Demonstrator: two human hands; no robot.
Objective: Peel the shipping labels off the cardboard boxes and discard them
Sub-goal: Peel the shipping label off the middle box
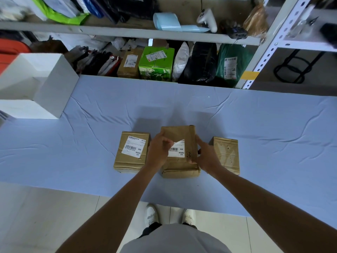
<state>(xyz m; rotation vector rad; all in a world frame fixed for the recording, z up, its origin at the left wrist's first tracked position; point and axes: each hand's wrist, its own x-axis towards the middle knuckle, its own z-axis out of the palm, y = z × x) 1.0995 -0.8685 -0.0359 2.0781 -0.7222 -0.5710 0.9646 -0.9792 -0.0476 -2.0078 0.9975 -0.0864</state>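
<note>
- A table draped in a pale blue cloth [255,134] stands before metal shelving [127,31] packed with parcels, among them a green printed carton [156,63]; an open white box [45,88] sits at the table's far left.
- Three cardboard boxes line the near edge in front of you. The middle box [179,132] sits between your hands, tipped up so that its labelled face looks toward you.
- Your left hand [157,152] reaches in from the left with the forearm bare and extended. Its fingers are curled, thumb and forefinger pinching the upper left corner of the shipping label [177,151].
- That corner stands lifted off the cardboard. The rest of the label, with its barcode, lies flat on the box.
- Your right hand [206,157] grips the right side of the middle box, fingers wrapped round the edge and thumb pressed low on the labelled face.
- The left box [127,161] lies just beside your left hand, its own label [134,147] fully stuck down.
- The right box [227,154], behind your right wrist, shows bare cardboard.
</note>
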